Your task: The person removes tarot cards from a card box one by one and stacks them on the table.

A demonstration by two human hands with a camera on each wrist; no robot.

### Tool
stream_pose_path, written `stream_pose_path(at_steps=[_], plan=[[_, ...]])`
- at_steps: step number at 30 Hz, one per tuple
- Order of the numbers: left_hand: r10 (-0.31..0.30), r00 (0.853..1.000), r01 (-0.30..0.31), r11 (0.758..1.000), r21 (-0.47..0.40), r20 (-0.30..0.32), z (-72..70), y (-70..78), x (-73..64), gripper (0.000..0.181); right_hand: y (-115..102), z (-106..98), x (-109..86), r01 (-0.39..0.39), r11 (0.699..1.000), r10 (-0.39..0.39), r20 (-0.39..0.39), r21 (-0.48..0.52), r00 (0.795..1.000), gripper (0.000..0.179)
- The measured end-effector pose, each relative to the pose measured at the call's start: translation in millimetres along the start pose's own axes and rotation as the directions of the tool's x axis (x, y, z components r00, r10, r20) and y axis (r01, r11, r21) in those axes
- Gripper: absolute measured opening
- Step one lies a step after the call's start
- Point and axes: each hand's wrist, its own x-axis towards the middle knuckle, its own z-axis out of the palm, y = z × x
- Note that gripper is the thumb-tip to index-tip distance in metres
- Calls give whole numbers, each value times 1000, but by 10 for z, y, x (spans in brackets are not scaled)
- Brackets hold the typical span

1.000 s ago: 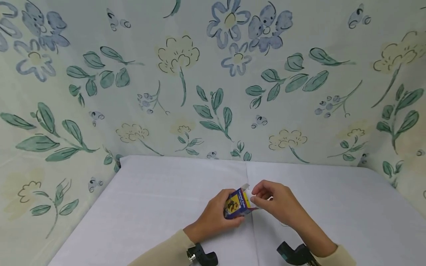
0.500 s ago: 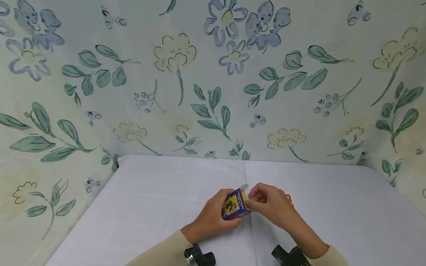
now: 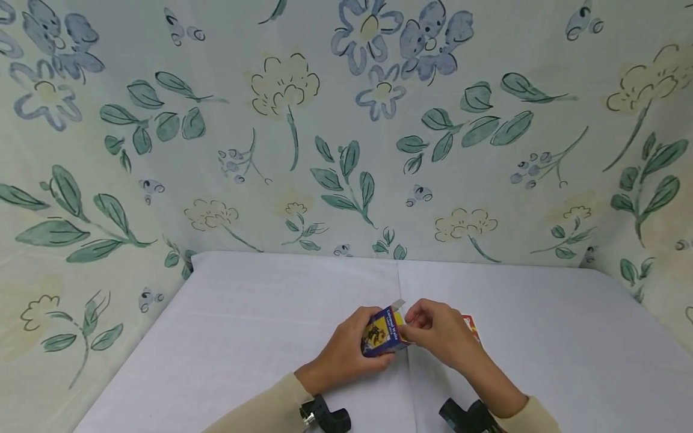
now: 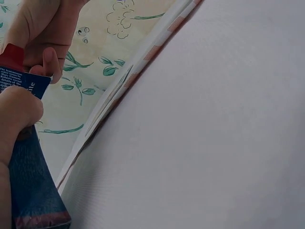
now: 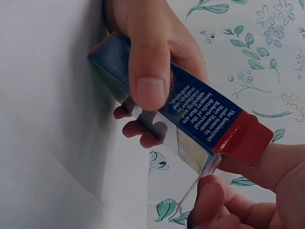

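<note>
My left hand point(image 3: 346, 349) grips a small dark-blue printed card box point(image 3: 380, 334), tilted, with a yellow picture on its face. In the right wrist view the left thumb point(image 5: 151, 71) presses the box's lettered narrow side point(image 5: 202, 112), fingers curled beneath. From the box's end sticks out a red flap point(image 5: 245, 138). My right hand point(image 3: 446, 335) is at that end, its thumb and curled finger pinching at the box's white edge point(image 5: 189, 193); the exact grip is partly hidden. The left wrist view shows the blue box point(image 4: 35, 176) under the left thumb.
A flat red-and-yellow printed piece point(image 3: 470, 326) lies on the white cloth-covered table point(image 3: 271, 300), partly behind my right hand. A flower-patterned curtain point(image 3: 335, 120) stands behind the table and at its sides. Black wrist mounts point(image 3: 326, 416) sit on both forearms.
My right hand has moved slightly left and closer in to the box's end. The red-and-yellow piece behind it has come into view. My left hand keeps its hold on the box.
</note>
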Motion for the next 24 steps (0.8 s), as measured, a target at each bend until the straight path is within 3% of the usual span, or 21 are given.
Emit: stream_pose_path(at_steps=[14, 24], plan=[[-6, 1000, 6, 1000, -1, 7, 5, 5, -7, 68, 4, -71, 13, -78, 996, 77, 37, 31, 996, 18], [-8, 1000, 8, 1000, -4, 13, 9, 8, -9, 68, 27, -151, 26, -75, 995, 72, 46, 60, 996, 18]])
